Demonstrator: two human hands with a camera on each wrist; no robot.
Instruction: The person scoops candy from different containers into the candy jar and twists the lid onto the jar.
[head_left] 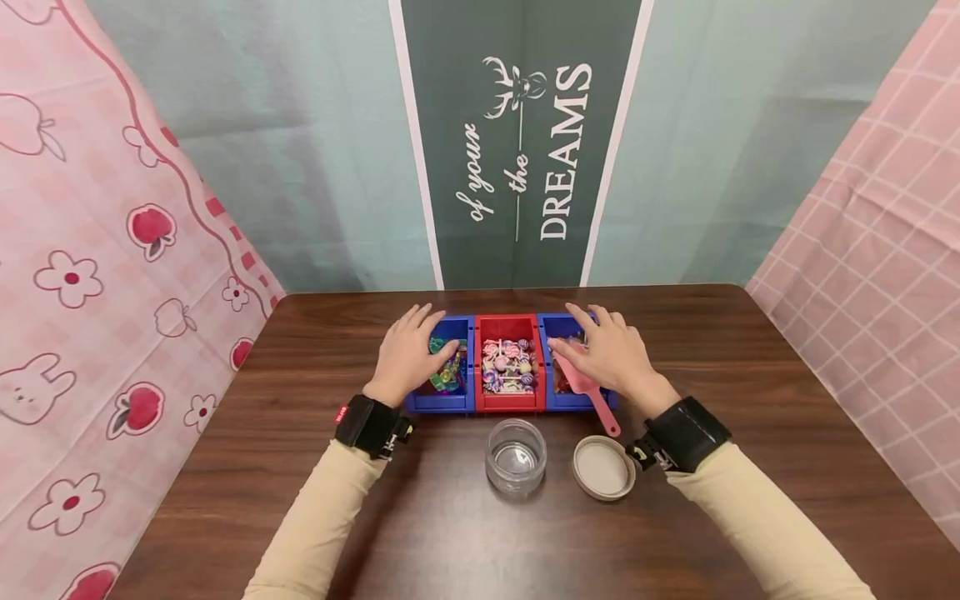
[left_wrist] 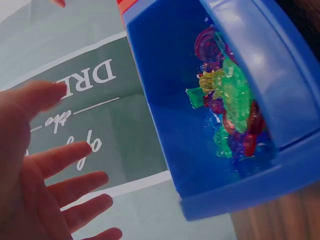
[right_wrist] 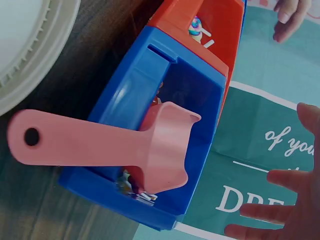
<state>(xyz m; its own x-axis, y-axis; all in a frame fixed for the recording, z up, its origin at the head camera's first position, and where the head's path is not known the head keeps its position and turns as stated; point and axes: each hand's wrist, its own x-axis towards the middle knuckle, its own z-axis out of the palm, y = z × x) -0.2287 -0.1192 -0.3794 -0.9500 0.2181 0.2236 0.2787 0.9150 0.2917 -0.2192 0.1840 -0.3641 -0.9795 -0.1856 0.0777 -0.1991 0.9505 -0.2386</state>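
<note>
My left hand (head_left: 407, 357), fingers spread, is over the outer side of the left blue bin (head_left: 441, 403). Colourful translucent plastic pieces (left_wrist: 232, 95) lie inside that bin. On the other side, my right hand (head_left: 617, 357) hovers at the right blue bin (head_left: 566, 402) with its fingers apart, holding nothing. A pink scoop (right_wrist: 95, 145) lies across this bin's front edge, its handle sticking out toward me. Small pieces (right_wrist: 137, 192) show partly beneath the scoop. Between the blue bins stands a red bin (head_left: 510, 403) of small lollipop-shaped pieces (head_left: 508, 363).
In front of the bins, a clear jar (head_left: 516, 458) stands without its lid on the dark wooden table (head_left: 420, 533). A pale round lid (head_left: 603, 468) lies to the jar's right. Behind the table hangs a green printed cloth (head_left: 517, 267); patterned pink cloths flank both sides.
</note>
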